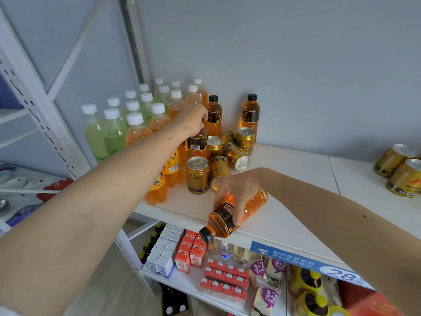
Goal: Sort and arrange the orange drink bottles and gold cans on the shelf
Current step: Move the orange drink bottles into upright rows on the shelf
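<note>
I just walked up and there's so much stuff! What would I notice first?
Probably the right hand gripping an orange bottle lying sideways at the shelf's front edge. Behind it the left hand holds the top of an upright bottle, beside a jumble of gold cans, some standing, some tipped.

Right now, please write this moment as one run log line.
left hand: grips upright black-cap bottle | right hand: holds tilted bottle | gold cans: some toppled
</note>
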The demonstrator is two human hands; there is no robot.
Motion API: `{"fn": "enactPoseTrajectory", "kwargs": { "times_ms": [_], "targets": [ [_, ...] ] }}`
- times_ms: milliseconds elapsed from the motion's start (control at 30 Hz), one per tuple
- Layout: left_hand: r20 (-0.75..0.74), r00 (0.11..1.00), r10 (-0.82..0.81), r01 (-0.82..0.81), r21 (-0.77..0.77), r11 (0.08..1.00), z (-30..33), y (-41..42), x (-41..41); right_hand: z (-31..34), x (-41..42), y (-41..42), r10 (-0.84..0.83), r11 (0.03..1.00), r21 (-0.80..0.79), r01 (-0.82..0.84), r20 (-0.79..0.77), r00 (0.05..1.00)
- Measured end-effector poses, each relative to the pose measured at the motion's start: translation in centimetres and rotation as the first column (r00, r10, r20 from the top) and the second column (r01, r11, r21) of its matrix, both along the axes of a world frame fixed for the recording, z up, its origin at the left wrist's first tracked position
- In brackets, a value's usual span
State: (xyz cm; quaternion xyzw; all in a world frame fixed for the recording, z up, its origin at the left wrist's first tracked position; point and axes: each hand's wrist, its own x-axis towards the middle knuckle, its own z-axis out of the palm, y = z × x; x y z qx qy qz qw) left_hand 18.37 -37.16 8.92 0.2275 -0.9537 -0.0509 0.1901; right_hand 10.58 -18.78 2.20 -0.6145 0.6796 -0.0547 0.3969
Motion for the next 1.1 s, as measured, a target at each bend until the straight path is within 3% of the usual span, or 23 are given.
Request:
{"fn": "enactPoseTrajectory", "kwargs": {
  "times_ms": [133,433,833,1100],
  "targets": [
    [0.021,1.000,0.007,-0.007,0.009,1.000,0.2,-0.3,0.1,-0.2,-0.4,-0.1,0.004,1.000,-0.004,-0.005,-0.023,1.000],
    [0.104,0.993,0.050,-0.049,-0.012,0.999,0.9,0.2,-0.2,3.1,-5.1,3.0,-0.252,0.930,-0.188,0.317,0.302,0.919],
    [0.184,0.983,0.010,-0.006,-0.021,1.000,1.5,1.5,-0.8,4.7,-5.8,4.0,-0.347,0.877,-0.229,0.422,0.304,0.887],
    [0.180,0.984,-0.002,0.021,-0.106,0.994,1.8,1.7,-0.8,5.5,-5.8,3.8,-0.426,0.750,-0.422,0.509,0.282,0.860]
  ]
}}
